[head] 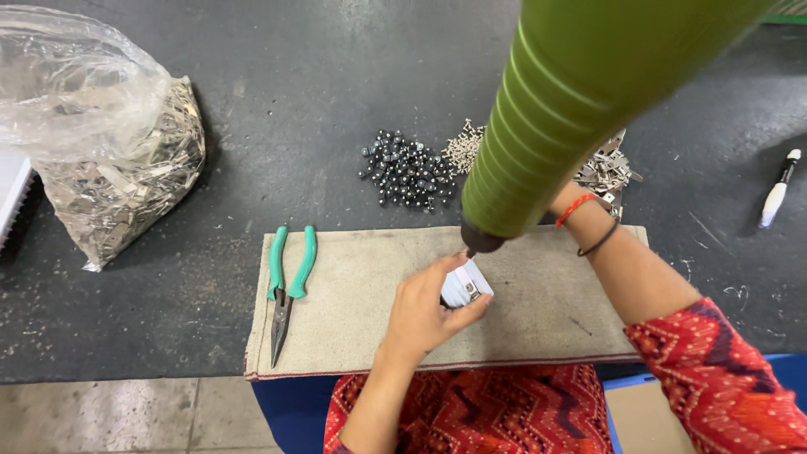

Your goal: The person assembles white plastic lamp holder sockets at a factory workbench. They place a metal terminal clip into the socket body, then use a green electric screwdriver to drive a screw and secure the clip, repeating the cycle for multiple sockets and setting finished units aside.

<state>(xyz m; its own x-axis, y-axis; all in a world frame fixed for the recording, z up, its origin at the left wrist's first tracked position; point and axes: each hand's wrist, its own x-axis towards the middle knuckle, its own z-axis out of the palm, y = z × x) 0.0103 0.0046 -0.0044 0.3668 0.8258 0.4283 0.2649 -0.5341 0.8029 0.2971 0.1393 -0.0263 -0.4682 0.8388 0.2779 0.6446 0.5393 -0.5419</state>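
Worktop (pixel 336 67): a dark, scuffed surface on which everything is laid out, the working spot being kept at its near edge.
Plastic bag (pixel 101 134): a clear bag of flat metal strips is lodged at the left edge, well apart from the hands.
Cloth mat (pixel 353 311): a beige mat is spread along the near edge, apparently as padding beneath the work.
Green driver (pixel 555 118): a ribbed green power screwdriver is held tilted, tip down on the small part; its body hides most of the hand behind it.
Right hand (pixel 561 202): raised behind the driver with the wrist bent and bangled; only a sliver is seen, so whether the grip is closed round the tool cannot be told.
Left hand (pixel 420 313): rested on the mat, fingers curled, grip clamped on the small part to steady it under the tip.
Small part (pixel 465 284): a white piece with a metal clip, held at the mat's middle.
Pliers (pixel 287 290): green-handled, laid on the mat's left side.
Black knobs (pixel 408 172), screws (pixel 462 147), metal clips (pixel 607 171): loose heaps kept beyond the mat's far edge.
Marker (pixel 777 189): left near the right edge.
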